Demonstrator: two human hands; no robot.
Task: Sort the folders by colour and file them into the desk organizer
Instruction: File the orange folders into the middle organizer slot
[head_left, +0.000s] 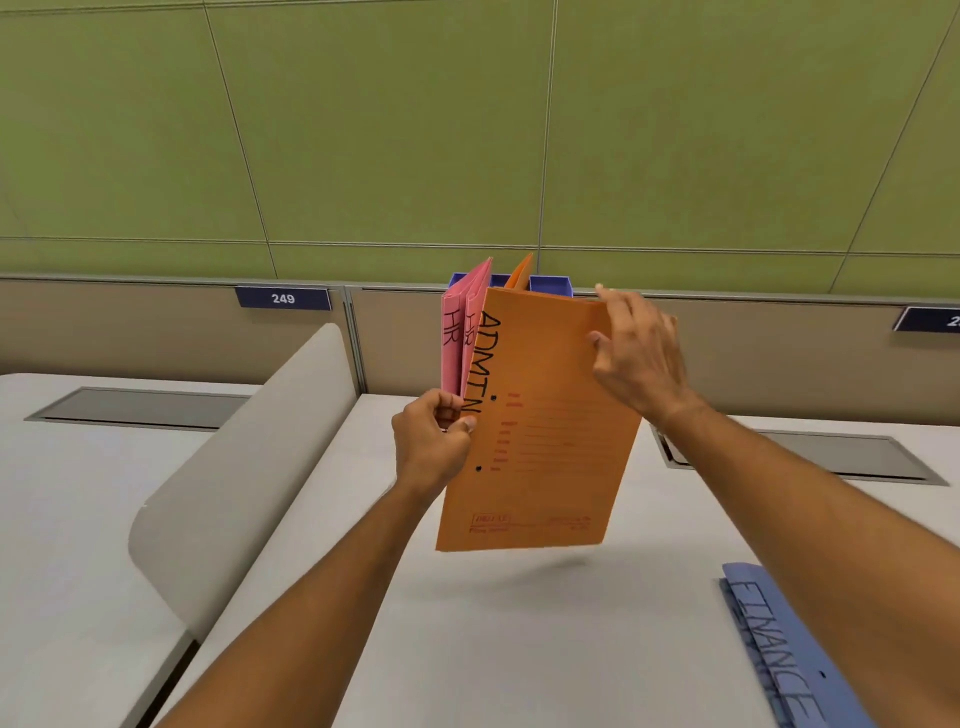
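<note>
Orange folder (540, 415), pinched at its spine by left hand (431, 441) and top corner by right hand (636, 353), hovering before blue organizer (550, 285), needing lowering beside orange, clear of 2 pink folders (460, 332).

The orange folder (540, 426) bears "ADMIN" in black marker along its spine edge; its red printed form lines are too small to read. Two pink folders (460, 332) each read "HR". The blue folder (779, 649) reads "FINANCE". A dark partition plate (283, 298) shows "249".
</note>
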